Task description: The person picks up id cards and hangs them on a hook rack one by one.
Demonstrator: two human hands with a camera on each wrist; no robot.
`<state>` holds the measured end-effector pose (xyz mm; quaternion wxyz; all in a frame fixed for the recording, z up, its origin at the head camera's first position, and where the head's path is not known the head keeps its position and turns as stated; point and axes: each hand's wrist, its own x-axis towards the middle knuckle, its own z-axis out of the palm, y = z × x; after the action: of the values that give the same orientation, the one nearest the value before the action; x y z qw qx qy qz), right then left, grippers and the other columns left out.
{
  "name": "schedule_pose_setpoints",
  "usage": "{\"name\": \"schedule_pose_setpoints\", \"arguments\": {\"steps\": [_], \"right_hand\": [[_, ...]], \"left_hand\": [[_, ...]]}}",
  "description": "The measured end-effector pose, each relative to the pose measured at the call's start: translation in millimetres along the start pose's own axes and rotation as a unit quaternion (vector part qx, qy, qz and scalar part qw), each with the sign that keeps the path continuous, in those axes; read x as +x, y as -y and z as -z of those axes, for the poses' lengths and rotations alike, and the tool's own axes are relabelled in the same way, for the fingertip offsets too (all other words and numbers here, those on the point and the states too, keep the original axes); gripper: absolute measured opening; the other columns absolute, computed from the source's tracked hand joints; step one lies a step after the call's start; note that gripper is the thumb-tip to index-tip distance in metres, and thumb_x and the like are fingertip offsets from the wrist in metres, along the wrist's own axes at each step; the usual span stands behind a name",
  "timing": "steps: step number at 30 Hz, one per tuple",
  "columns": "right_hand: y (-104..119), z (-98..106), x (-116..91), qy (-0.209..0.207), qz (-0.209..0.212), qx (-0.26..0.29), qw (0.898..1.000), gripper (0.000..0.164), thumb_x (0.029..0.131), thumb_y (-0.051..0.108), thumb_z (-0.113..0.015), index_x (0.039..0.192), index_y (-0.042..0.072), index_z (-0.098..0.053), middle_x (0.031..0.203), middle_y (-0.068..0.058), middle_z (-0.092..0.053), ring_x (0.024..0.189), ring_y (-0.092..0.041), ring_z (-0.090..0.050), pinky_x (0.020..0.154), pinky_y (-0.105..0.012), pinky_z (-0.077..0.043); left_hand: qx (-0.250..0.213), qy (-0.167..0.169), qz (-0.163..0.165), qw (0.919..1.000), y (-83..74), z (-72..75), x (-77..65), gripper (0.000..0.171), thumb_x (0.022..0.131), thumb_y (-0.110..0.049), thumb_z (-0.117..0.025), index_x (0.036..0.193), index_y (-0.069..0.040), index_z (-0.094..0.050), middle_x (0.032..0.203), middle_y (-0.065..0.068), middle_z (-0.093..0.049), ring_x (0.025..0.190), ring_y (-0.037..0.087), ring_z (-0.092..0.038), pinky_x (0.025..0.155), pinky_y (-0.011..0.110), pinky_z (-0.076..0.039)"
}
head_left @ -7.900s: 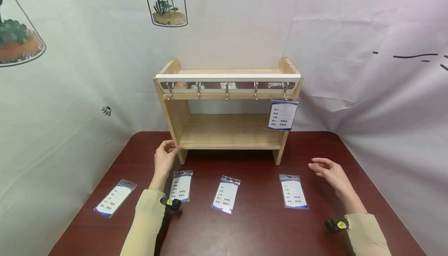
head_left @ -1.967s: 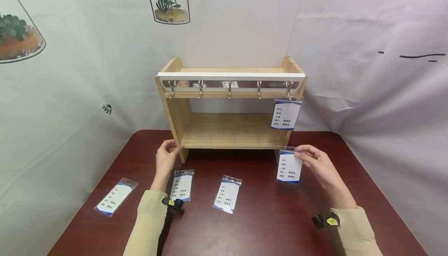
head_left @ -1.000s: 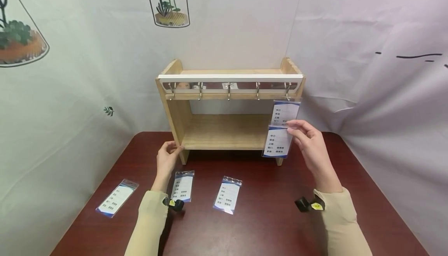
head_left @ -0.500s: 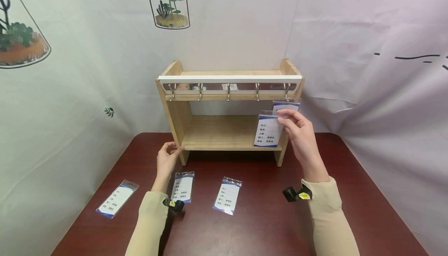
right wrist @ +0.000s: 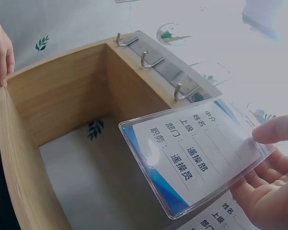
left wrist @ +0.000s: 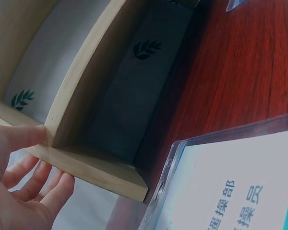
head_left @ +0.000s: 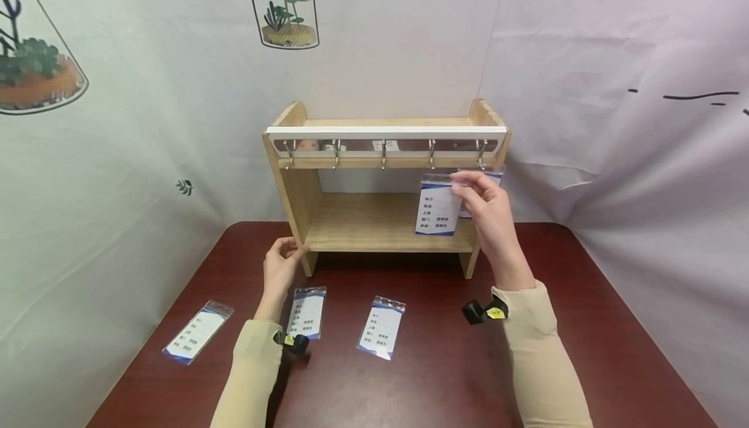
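A wooden shelf rack (head_left: 386, 220) stands on the table with a row of metal hooks (head_left: 383, 153) along its upper front. My left hand (head_left: 278, 270) grips its lower left side panel, thumb on the front and fingers round the outside in the left wrist view. My right hand (head_left: 487, 223) pinches the top right corner of a clear badge holder (head_left: 436, 212) with a white and blue card. That badge hangs upright in front of the rack, below the hooks and apart from them. Partly covered by my right hand, another badge (head_left: 496, 177) hangs from the rightmost hook.
On the dark red table (head_left: 433, 376) lie a badge at the left (head_left: 197, 332), another beside my left wrist (head_left: 307, 313) and a third near the middle (head_left: 381, 328). A pale printed cloth (head_left: 573, 129) stands behind and on both sides.
My right hand has picked the rightmost badge off the table, raised it past the hanging badge and moved it left toward the hooks. The left hand has kept its grip on the rack.
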<state>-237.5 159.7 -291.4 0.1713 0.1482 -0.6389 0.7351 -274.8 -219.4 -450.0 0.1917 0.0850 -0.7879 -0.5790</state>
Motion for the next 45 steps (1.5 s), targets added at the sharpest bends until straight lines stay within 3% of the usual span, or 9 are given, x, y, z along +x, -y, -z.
{"name": "schedule_pose_setpoints", "arguments": {"steps": [13, 22, 34, 45], "right_hand": [[-5, -12, 11, -0.007, -0.004, -0.037, 0.999, 0.016, 0.096, 0.003, -0.062, 0.108, 0.011, -0.069, 0.096, 0.005, -0.064, 0.086, -0.010, -0.053, 0.073, -0.023, -0.043], [-8, -15, 17, -0.014, 0.002, -0.072, 0.997, 0.025, 0.096, 0.002, -0.061, 0.121, -0.004, -0.063, 0.109, 0.002, -0.066, 0.098, -0.013, -0.058, 0.089, -0.027, -0.044], [-7, -17, 20, -0.023, 0.010, -0.102, 0.994, 0.028, 0.097, 0.004, -0.063, 0.123, -0.004, -0.063, 0.110, -0.001, -0.064, 0.097, -0.013, -0.056, 0.084, -0.026, -0.042], [-5, -21, 21, -0.037, 0.026, -0.107, 0.993, 0.027, 0.096, 0.001, -0.062, 0.122, -0.005, -0.063, 0.113, -0.007, -0.066, 0.098, -0.014, -0.060, 0.087, -0.027, -0.046]], "left_hand": [[0.000, -0.002, -0.001, 1.0000, 1.5, -0.2, 0.4, 0.036, 0.089, -0.016, -0.077, 0.118, -0.001, -0.062, 0.112, 0.016, -0.066, 0.103, 0.029, -0.066, 0.074, 0.021, -0.047], [0.002, -0.003, 0.002, 1.0000, 0.8, 0.1, 0.7, 0.035, 0.090, -0.017, -0.076, 0.118, -0.002, -0.062, 0.110, 0.015, -0.065, 0.104, 0.029, -0.066, 0.073, 0.020, -0.048], [-0.002, -0.003, 0.004, 1.0000, 1.4, -1.2, 0.5, 0.036, 0.090, -0.017, -0.076, 0.118, -0.002, -0.062, 0.112, 0.016, -0.066, 0.104, 0.029, -0.065, 0.072, 0.019, -0.047], [-0.007, -0.002, 0.007, 1.0000, 0.4, -1.1, 0.7, 0.035, 0.089, -0.017, -0.077, 0.117, -0.002, -0.062, 0.108, 0.014, -0.065, 0.102, 0.027, -0.065, 0.071, 0.018, -0.048]]}}
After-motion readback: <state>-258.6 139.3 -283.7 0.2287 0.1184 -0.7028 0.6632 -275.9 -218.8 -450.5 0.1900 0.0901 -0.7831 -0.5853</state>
